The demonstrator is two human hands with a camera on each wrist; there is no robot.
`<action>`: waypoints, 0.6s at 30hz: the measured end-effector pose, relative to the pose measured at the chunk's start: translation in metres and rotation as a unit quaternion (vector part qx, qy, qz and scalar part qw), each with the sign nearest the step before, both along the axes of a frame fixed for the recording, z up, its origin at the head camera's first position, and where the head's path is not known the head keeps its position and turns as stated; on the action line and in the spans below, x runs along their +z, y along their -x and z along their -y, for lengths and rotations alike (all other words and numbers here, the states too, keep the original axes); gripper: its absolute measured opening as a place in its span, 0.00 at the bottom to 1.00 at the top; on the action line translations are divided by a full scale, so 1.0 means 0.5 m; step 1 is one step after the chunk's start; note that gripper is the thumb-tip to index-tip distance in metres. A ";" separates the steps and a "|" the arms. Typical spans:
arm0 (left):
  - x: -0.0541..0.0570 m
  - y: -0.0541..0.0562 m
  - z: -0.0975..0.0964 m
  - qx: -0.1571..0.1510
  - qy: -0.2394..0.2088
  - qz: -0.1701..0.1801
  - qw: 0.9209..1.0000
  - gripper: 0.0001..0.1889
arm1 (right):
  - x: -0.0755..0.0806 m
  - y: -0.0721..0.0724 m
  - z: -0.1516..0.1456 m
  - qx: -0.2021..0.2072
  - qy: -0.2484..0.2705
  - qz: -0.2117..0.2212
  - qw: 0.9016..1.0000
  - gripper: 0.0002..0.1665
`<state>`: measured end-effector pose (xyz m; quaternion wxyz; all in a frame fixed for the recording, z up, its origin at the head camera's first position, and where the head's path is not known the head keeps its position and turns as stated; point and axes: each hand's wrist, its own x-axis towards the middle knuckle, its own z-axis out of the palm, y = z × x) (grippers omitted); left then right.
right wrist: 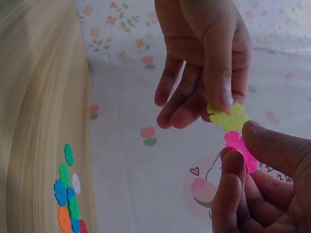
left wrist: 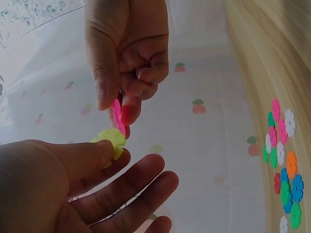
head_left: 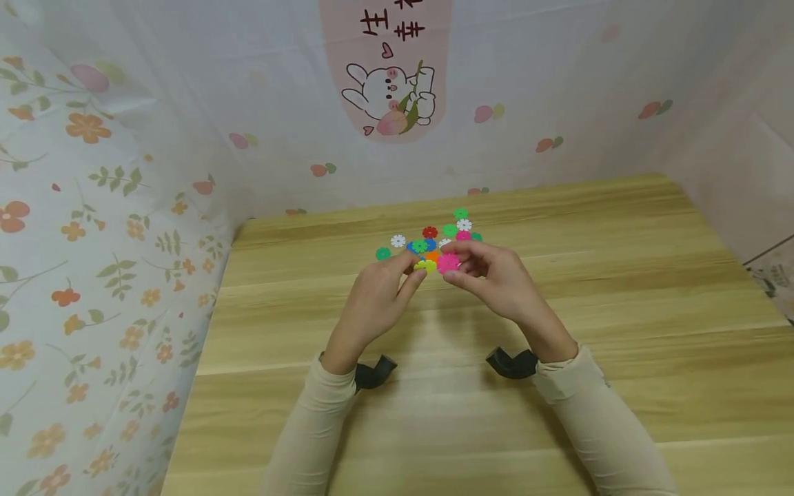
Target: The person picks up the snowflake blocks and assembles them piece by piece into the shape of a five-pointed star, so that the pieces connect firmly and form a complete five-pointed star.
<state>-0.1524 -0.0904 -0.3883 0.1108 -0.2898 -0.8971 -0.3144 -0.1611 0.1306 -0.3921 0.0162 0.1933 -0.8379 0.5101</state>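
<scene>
Between thumb and forefinger, my left hand (head_left: 378, 295) pinches a yellow snowflake disc (head_left: 425, 266), a flat plastic piece with a notched rim. My right hand (head_left: 501, 281) pinches a pink snowflake disc (head_left: 448, 262) the same way. Both discs are held up above the table, edge to edge; in the right wrist view the yellow disc (right wrist: 229, 117) meets or overlaps the top of the pink disc (right wrist: 240, 149). Whether their notches interlock I cannot tell. The left hand's other fingers (left wrist: 131, 187) are spread loosely, while the right hand's remaining fingers curl in.
Several loose discs lie beyond the hands on the wooden table (head_left: 298, 331), among them a red disc (head_left: 430, 232), a white disc (head_left: 398, 241) and an orange disc (left wrist: 291, 164). Patterned cloth (head_left: 273, 103) hangs behind and at the left. Black wrist mounts (head_left: 375, 373) sit under both forearms.
</scene>
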 end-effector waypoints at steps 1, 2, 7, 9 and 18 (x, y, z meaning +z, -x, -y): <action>0.001 0.000 -0.001 -0.002 -0.002 -0.001 1.000 0.05 | -0.001 0.001 0.000 -0.001 0.001 0.000 1.000 0.22; 0.002 -0.001 -0.001 -0.004 -0.003 -0.002 1.000 0.05 | -0.001 0.002 0.001 -0.001 0.002 0.001 1.000 0.22; 0.007 -0.002 -0.003 -0.008 -0.005 -0.006 1.000 0.05 | -0.002 0.002 0.002 -0.007 0.019 0.009 1.000 0.22; 0.008 -0.003 -0.004 -0.007 -0.003 -0.007 1.000 0.05 | -0.001 0.001 0.003 -0.009 0.039 0.016 0.999 0.22; 0.004 -0.006 -0.003 -0.005 -0.011 -0.007 1.000 0.06 | 0.001 -0.003 0.007 0.003 0.107 0.047 0.993 0.21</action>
